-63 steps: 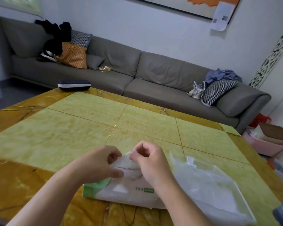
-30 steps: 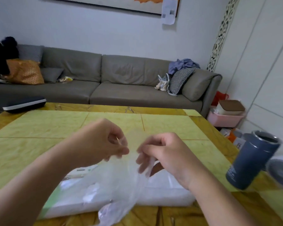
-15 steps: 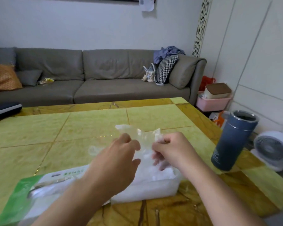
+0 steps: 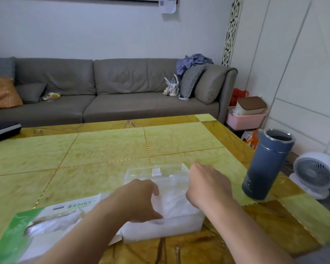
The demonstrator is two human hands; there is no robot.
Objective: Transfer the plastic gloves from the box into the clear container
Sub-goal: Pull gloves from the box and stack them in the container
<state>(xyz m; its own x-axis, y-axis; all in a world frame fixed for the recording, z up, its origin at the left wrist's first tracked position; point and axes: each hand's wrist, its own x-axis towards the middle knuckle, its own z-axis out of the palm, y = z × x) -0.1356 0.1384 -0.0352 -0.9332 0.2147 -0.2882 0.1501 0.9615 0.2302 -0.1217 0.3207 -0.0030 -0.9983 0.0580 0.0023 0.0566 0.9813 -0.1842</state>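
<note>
A clear container point(image 4: 179, 228) stands near the table's front edge, its lid point(image 4: 156, 171) tipped open at the back. White crumpled plastic gloves point(image 4: 172, 203) fill it. My left hand point(image 4: 137, 201) reaches in from the left, palm down, thumb apart from the fingers, fingertips pressing on the gloves. My right hand point(image 4: 208, 184) is at the container's right rim, its fingers curled down out of sight behind the back of the hand. The green and white glove box point(image 4: 46, 223) lies to the left, touching the container, with gloves showing in its slot.
A tall blue-grey flask point(image 4: 267, 164) stands open on the table to the right of the container. A dark case point(image 4: 2, 130) lies at the far left table edge. Beyond the table are a grey sofa point(image 4: 107, 92), a pink bin point(image 4: 244, 119) and a white fan point(image 4: 314, 174).
Both hands held a glove up above the container; now they have come down into it, and the glove lies among the others. The view has shifted right.
</note>
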